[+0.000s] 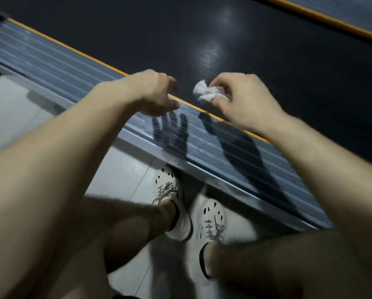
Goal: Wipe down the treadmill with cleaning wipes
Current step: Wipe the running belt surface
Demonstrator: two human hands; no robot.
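The treadmill's black belt (234, 35) runs diagonally across the upper view, edged by an orange stripe and a ribbed grey side rail (62, 67). My right hand (243, 100) pinches a crumpled white cleaning wipe (204, 93) above the belt's near edge. My left hand (157, 93) hovers above the side rail a short way left of the wipe, fingers loosely curled and holding nothing. Shadows of both hands fall on the rail below.
My two feet in white laced shoes (172, 203) stand on the pale tiled floor (14, 104) right against the rail. A second orange stripe (331, 20) marks the belt's far edge at the top right.
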